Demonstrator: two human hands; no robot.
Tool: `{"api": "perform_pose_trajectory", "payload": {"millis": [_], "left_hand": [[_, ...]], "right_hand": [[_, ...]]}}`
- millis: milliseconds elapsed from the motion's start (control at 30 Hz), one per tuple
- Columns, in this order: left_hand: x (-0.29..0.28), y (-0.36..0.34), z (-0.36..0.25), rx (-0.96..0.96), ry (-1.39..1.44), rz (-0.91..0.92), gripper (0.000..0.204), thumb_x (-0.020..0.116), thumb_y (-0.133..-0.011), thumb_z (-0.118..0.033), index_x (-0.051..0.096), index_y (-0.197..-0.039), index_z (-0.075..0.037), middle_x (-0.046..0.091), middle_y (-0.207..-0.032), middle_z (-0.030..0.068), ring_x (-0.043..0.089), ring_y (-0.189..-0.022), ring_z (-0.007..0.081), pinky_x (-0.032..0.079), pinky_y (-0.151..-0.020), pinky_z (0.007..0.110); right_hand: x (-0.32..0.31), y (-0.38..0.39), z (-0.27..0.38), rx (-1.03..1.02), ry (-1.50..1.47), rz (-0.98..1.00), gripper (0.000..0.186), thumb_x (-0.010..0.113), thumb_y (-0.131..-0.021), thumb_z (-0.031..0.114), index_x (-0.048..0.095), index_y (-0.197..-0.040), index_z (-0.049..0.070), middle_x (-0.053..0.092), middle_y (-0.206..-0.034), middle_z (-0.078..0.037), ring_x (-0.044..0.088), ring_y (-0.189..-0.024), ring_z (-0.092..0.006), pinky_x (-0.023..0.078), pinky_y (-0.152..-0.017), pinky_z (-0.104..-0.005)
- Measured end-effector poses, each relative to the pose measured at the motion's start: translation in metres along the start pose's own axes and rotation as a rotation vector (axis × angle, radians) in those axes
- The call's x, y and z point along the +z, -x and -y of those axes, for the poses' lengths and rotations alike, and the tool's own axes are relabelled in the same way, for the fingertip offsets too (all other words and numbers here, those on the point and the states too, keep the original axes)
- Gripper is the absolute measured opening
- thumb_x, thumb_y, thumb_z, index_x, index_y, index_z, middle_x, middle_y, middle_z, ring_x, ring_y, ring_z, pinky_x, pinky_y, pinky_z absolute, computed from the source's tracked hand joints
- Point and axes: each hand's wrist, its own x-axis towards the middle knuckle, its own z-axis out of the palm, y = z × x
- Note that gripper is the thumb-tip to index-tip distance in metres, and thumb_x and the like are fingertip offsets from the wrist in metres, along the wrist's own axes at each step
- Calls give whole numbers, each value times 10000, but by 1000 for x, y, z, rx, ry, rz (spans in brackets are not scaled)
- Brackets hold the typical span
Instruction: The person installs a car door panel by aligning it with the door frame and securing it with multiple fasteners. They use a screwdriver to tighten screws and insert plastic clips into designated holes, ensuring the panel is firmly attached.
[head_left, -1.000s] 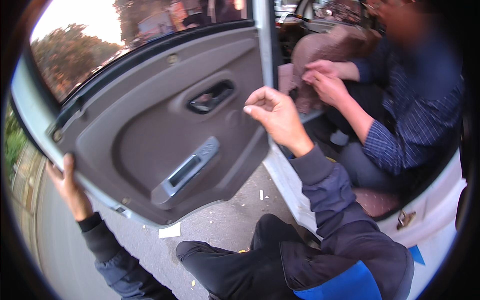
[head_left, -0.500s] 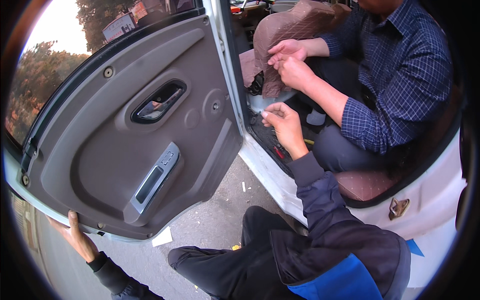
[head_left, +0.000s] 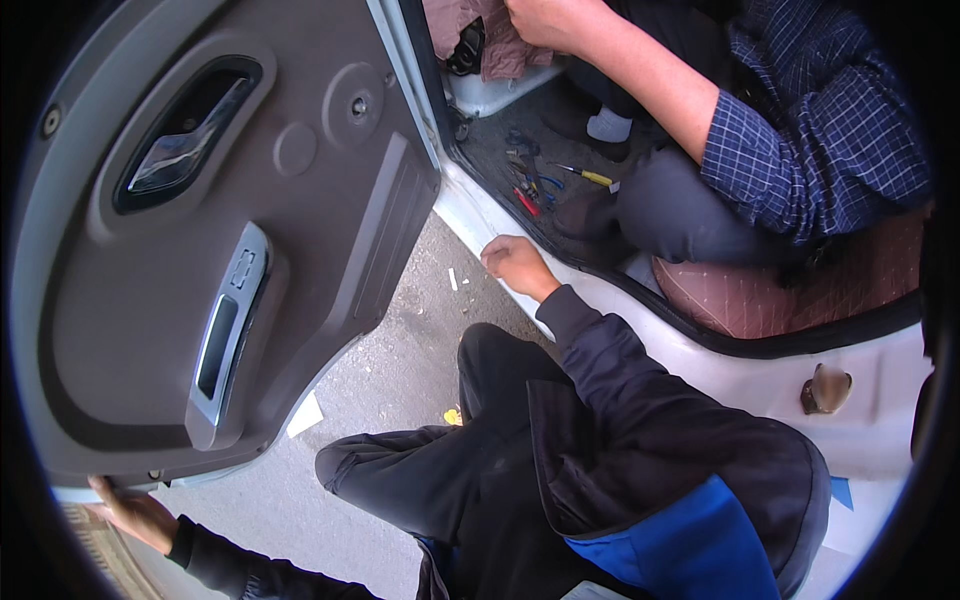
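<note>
Hands apart. Left hand [head_left: 137,517], lower left, clamped on lower edge of car door [head_left: 120,310], which fills frame left. Right hand [head_left: 520,265], centre, curled above white sill [head_left: 472,203]; can't tell if holding anything. Yellow screwdriver [head_left: 590,176] upper centre.

Left hand [head_left: 138,518] around car door [head_left: 310,240] edge

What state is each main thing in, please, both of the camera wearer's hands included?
Car door, open.
Left hand, gripping the door's edge.
Right hand, curled; whether it holds anything is hidden.
Yellow-handled tool, lying flat, unheld.
Red-handled tool, lying flat, unheld.
White sheet, flat, partly hidden by the door.
</note>
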Motion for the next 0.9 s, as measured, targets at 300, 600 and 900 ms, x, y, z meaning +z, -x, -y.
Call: {"api": "perform_pose_trajectory", "payload": {"millis": [300, 600, 900], "left_hand": [[-10, 1, 9, -183, -5, -157, 804, 602, -955, -603, 503, -1476, 2, 522, -1482, 196, 479, -1390, 336, 397, -1118, 537], [-29, 5, 12, 1, 14, 120, 378, 532, -1074, -291, 606, -1319, -13, 679, -1212, 113, 634, -1133, 249, 480, -1072, 396], [-22, 8, 12, -62, -109, 43, 490, 531, -1058, -375, 549, -1387, -13, 625, -1293, 153, 574, -1225, 280, 427, -1109, 433]], "right_hand": [[6, -72, -40, -143, -125, -221, 103, 634, -889, 36, 729, -901, -2, 727, -780, -82, 680, -727, -166, 533, -702, -309], [-75, -279, -84, -86, 716, -704, 291, 670, -829, 94, 784, -1097, 109, 744, -1053, -200, 706, -1027, -399, 564, -916, -488], [-94, -317, -114, -179, 1127, -465, 187, 681, -878, 123, 778, -1036, 99, 740, -991, -182, 709, -964, -401, 580, -873, -484]]}}
